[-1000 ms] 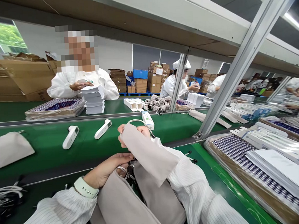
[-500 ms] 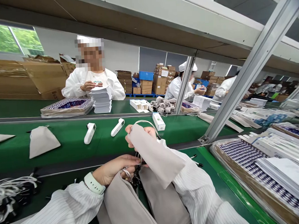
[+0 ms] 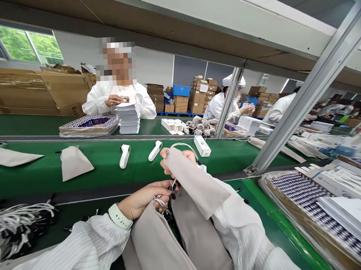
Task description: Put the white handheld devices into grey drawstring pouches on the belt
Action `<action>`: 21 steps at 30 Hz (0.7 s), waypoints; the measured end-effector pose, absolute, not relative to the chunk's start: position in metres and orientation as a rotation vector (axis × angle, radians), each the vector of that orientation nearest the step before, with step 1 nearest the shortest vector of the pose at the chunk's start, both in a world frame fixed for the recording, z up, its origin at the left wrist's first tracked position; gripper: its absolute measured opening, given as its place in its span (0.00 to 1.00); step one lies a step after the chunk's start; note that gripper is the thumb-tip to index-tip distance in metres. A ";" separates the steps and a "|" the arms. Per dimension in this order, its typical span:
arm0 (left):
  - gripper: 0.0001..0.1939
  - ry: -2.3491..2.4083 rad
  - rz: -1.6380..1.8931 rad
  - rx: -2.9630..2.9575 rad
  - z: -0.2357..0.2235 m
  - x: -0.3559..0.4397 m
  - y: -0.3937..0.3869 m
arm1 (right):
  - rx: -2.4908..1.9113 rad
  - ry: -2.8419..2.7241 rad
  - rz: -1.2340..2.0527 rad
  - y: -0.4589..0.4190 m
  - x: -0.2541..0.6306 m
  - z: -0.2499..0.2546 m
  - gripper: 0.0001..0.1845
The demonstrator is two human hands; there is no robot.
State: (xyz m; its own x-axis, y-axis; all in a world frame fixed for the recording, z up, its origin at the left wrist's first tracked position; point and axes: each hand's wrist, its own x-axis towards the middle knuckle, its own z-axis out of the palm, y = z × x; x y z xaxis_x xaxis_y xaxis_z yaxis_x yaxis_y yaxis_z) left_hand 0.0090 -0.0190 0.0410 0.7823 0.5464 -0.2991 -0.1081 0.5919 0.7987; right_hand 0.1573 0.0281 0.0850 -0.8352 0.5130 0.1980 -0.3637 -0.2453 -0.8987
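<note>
Pouch [image 3: 198,182] of beige cloth is hanging from my right hand [image 3: 177,161], which is pinching its gathered mouth with the white drawstring loop [image 3: 181,146] arching over my knuckles. My left hand [image 3: 146,199] is curling narrow around a cluster of cords and dark toggles [image 3: 164,202] at the top of the pouch stack [image 3: 174,240] lying against my lap and the near desk [image 3: 263,215].

Judging the step: I am separating one pouch from the bundle. Doing it well means keeping the right pinch firm on the mouth while the left fingers are working only one cord free, not dragging the neighbours along.

Long axis of the held pouch is running from mouth, up near the conveyor belt [image 3: 103,163], down and rightward to its closed bottom resting over my right sleeve [image 3: 240,228]; mouth is pointing up and away from me.

On the belt two white handheld devices [image 3: 124,155] are lying well apart from a flat pouch [image 3: 74,162], with a small white box [image 3: 202,145] just beyond my right hand. Tangle of white cords [image 3: 18,224] is sitting at far left. Across the belt a person in white [image 3: 118,100] is handling a paper stack [image 3: 128,118].
</note>
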 end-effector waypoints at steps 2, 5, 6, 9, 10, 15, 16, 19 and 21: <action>0.11 0.571 0.422 0.855 0.040 0.009 -0.018 | -0.210 -1.483 2.093 0.029 0.160 0.087 0.18; 0.13 0.610 0.459 0.858 0.040 0.008 -0.016 | -0.297 -1.514 2.047 0.028 0.163 0.090 0.19; 0.13 0.617 0.461 0.868 0.040 0.008 -0.016 | -0.325 -1.522 2.027 0.028 0.165 0.091 0.19; 0.14 0.650 0.461 0.940 0.042 0.007 -0.016 | -0.459 -1.494 1.870 0.034 0.171 0.091 0.20; 0.15 0.679 0.470 0.984 0.043 0.007 -0.016 | -0.570 -1.432 1.722 0.038 0.175 0.090 0.20; 0.15 0.934 0.516 1.416 0.048 0.009 -0.016 | -1.066 -0.900 0.784 0.068 0.211 0.085 0.21; 0.16 0.996 0.537 1.531 0.049 0.010 -0.016 | -1.144 -0.884 0.659 0.073 0.221 0.085 0.22; 0.19 1.180 0.615 1.857 0.053 0.004 -0.019 | -1.461 -1.019 0.288 0.078 0.247 0.085 0.23; 0.18 1.263 0.535 2.014 0.057 -0.003 -0.022 | -1.717 -1.213 0.133 0.078 0.255 0.081 0.21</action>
